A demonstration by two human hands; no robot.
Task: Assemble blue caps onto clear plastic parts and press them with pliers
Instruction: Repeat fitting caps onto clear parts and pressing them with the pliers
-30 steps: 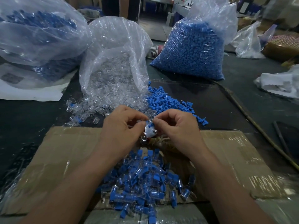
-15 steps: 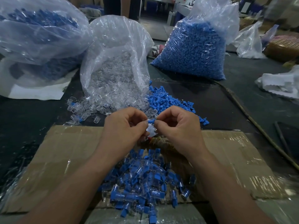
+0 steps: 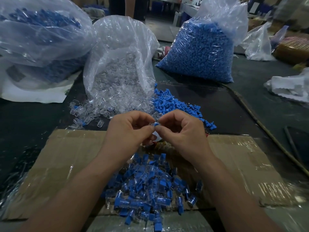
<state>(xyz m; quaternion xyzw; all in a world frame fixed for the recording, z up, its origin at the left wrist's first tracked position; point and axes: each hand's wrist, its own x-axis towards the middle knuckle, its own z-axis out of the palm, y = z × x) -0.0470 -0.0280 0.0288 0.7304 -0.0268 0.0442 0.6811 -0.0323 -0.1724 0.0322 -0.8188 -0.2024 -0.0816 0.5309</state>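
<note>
Blue cap, small and rounded, sits pinched between my left hand at nine o'clock and right hand at three, fingertips pressed together.

The bags are thin clear plastic film, crinkly and glossy, catching glare everywhere. The clear parts look like hard see-through plastic, shiny. The loose caps are matt blue plastic, pretty flat looking. The cardboard is brown and dull, but strips of glossy tape on it are wrinkled and reflect light. The table is dark with a slight sheen. The assembled pile mixes shiny clear and matt blue plastic.
</note>
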